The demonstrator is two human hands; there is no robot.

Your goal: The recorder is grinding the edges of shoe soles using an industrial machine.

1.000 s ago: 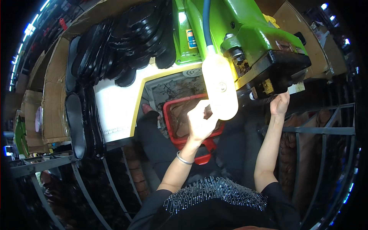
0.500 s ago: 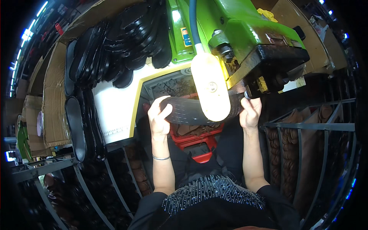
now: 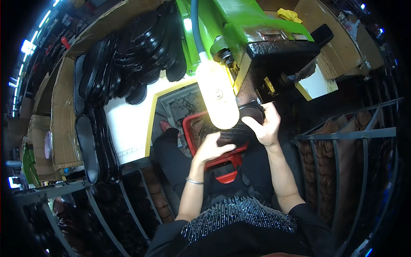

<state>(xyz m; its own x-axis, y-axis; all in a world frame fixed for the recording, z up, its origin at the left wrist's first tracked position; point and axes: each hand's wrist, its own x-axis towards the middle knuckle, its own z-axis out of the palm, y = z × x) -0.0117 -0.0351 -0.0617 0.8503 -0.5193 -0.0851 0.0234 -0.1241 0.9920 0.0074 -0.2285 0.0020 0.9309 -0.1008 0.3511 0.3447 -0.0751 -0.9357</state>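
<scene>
A black shoe sole with a grooved pattern is held under the working end of a green machine. My right hand grips its right end, thumb on the near side and fingertips close by the machine's metal tip. At the near left edge of the sole, my left hand has its fingers against it and its thumb stretched to the right. A bright white lamp head on a bendable stem hides the sole's left part and some of my left fingertips.
Black soles are piled on the white, yellow-edged tabletop beside a cardboard box. Below the sole sits a red bin with dark scraps. Metal racks holding brown soles stand at the right; another rack is at the left.
The sole has turned and its patterned side now shows. My left hand has shifted right and nearer to me; my right hand has moved slightly left. The view has shifted too.
</scene>
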